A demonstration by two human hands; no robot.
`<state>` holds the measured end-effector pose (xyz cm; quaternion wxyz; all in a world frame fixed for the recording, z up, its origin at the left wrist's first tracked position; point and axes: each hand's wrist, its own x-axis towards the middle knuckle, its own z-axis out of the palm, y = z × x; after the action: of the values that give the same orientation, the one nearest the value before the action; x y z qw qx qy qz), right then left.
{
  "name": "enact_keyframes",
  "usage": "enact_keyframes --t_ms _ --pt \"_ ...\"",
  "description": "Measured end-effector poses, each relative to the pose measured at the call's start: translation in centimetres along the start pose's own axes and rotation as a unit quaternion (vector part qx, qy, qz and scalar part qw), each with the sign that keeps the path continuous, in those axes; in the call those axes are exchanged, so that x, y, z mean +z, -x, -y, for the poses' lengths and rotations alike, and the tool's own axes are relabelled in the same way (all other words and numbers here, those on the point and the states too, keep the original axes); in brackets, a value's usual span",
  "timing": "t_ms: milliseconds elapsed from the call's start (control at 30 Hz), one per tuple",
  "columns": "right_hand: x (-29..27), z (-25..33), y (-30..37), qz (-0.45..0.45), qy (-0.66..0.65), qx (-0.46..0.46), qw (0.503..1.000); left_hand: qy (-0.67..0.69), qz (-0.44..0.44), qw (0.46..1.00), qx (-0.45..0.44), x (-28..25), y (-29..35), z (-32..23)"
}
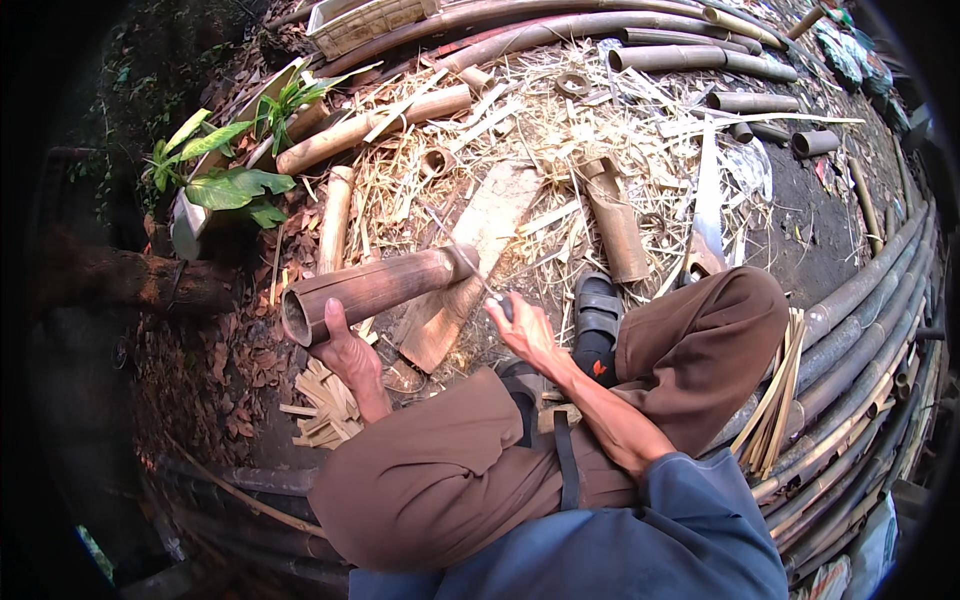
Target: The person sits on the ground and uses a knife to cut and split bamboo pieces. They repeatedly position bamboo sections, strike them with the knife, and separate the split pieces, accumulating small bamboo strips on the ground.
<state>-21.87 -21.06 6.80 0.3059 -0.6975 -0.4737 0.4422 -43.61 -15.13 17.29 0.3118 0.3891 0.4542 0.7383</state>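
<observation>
My left hand is closed around the near left end of a brown bamboo section, thumb on top and fingers hidden beneath. The hollow opening of the tube faces left. Its other end lies over a worn wooden plank on the ground; whether it touches the wood I cannot tell. In my right hand is a knife, its dark grip inside the closed fingers. The slim blade crosses at the bamboo's right end, pointing up and left.
Shavings litter the ground ahead. A short bamboo piece and a handsaw lie on the right. Split strips are heaped near my left knee. Long bamboo poles line the right side; a leafy plant grows at left.
</observation>
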Motion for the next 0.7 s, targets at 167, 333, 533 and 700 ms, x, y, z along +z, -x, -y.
enact_keyframes --t_ms 167,333,533,700 --pt "1.1 3.9 1.6 0.013 0.032 -0.195 0.980 0.005 0.095 0.994 -0.055 -1.0 1.3 -1.6" --pt "0.2 -4.0 -2.8 0.044 -0.006 0.054 0.998 0.032 0.102 0.993 -0.054 -3.2 0.9 -1.4" --pt "0.4 -1.1 -0.2 0.027 0.009 -0.017 0.999 0.019 0.142 0.987 -0.073 -3.8 1.7 -2.1" --pt "-1.1 0.2 1.1 0.065 0.008 -0.004 0.998 0.010 0.067 0.995 -0.079 -3.7 2.7 -2.5"
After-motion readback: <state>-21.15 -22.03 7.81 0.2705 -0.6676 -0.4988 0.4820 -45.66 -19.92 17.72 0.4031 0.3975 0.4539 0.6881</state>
